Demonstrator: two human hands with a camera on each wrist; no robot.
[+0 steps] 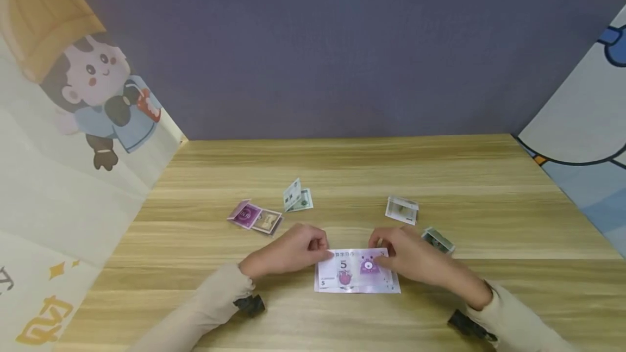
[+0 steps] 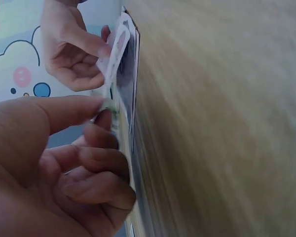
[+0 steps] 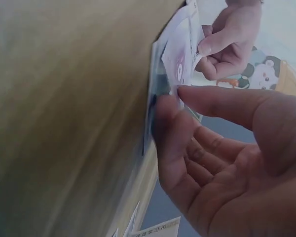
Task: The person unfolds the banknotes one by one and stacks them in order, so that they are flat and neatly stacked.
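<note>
A purple play banknote [image 1: 357, 282] marked 5 lies in front of me, printed with a small one-eyed monster. At its upper left corner, my left hand [image 1: 292, 250] pinches the edge between thumb and forefinger. My right hand [image 1: 415, 257] pinches the upper right part, thumb on the printed face. From the left wrist view, the note's upper layer [image 2: 117, 49] bows up and stands apart from a flat layer beneath. The right wrist view shows the same lifted, curved sheet [image 3: 177, 54] above a flatter one, with the right forefinger partly blurred behind the edge.
Folded purple and brown notes [image 1: 255, 218] lie left on the wooden table [image 1: 342, 167], near a folded green note [image 1: 298, 199]. To the right are a folded grey note [image 1: 402, 211] and a dark green one [image 1: 438, 240] beside my right hand. A dark panel [image 1: 342, 48] stands behind.
</note>
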